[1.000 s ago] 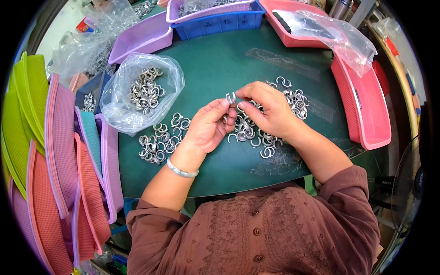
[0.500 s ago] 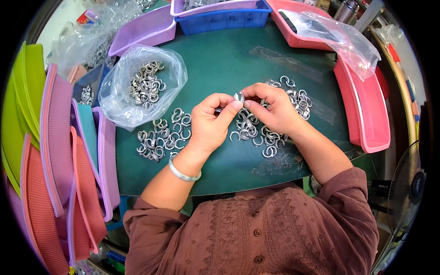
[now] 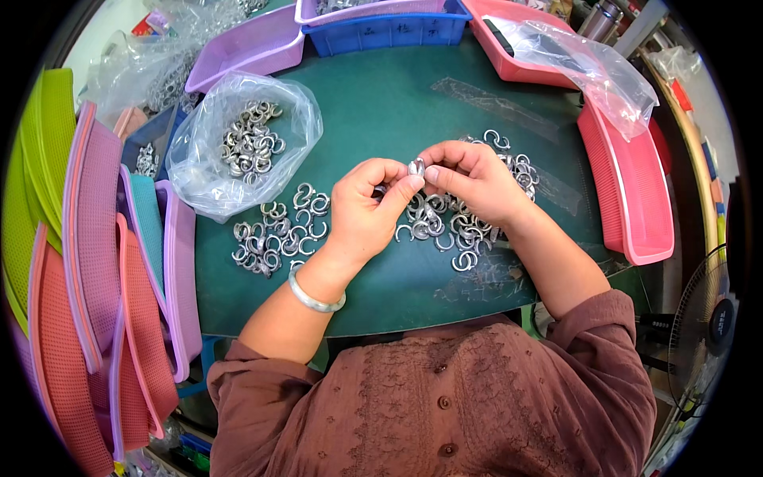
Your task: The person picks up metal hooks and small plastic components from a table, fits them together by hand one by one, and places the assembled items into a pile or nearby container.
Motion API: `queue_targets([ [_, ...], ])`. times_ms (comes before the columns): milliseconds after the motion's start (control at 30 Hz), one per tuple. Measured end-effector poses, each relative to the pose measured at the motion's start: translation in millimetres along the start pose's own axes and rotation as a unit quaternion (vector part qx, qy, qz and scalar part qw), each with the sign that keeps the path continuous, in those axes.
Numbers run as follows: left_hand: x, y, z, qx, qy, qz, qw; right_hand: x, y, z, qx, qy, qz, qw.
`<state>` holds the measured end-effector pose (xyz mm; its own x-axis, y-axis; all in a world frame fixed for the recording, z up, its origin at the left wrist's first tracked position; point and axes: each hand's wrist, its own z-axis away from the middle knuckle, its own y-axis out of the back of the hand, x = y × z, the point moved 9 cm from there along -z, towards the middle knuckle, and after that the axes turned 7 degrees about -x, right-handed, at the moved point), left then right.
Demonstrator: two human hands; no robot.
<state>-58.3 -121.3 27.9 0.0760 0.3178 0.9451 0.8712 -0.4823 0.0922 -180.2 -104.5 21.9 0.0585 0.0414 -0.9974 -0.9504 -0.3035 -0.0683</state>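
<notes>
To the right of the clear bag point(image 3: 191, 171), level with its nearer half, a silver ring point(image 3: 416, 167) is held over the green worktop point(image 3: 373, 95). The left hand point(image 3: 362, 203) has its grip closed on the ring, thumb against forefinger; the right hand point(image 3: 481, 183) has its grip pinched in at the other side. One loose ring pile lies just nearer the person than the bag; another lies well to the bag's right, partly hidden by the hands. Bare worktop opens from the bag's right side, beyond both hands, to the blue tray point(image 3: 385, 36). The near edge runs well apart from the bag, with bare room along it. Stacked baskets point(image 3: 99, 207) crowd the bag's left.
</notes>
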Motion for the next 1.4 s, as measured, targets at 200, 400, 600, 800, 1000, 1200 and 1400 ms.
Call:
queue_targets([
  [200, 2, 0, 1, 0.005, 0.015, -0.005, 1.0, -3, 5, 0, 0.014, 0.033, -0.015, 0.999],
  [400, -3, -3, 0, -0.002, 0.066, 0.073, 0.995, -11, 9, 3, 0.048, 0.082, 0.091, 0.991],
  [600, -34, -12, 5, -0.062, 0.221, 0.252, 0.94, -56, -11, 18, 0.084, 0.279, 0.393, 0.872],
  [800, -37, -19, 4, -0.076, 0.23, 0.352, 0.904, -58, -15, 19, 0.084, 0.3, 0.397, 0.863],
  [1000, -40, -21, 5, -0.076, 0.232, 0.419, 0.875, -62, -18, 23, 0.084, 0.314, 0.413, 0.851],
  [1200, -41, -19, 4, -0.062, 0.213, 0.424, 0.878, -62, -18, 20, 0.076, 0.315, 0.41, 0.853],
  [1400, -38, -14, 1, -0.046, 0.193, 0.399, 0.895, -47, -9, 14, 0.065, 0.234, 0.332, 0.912],
])
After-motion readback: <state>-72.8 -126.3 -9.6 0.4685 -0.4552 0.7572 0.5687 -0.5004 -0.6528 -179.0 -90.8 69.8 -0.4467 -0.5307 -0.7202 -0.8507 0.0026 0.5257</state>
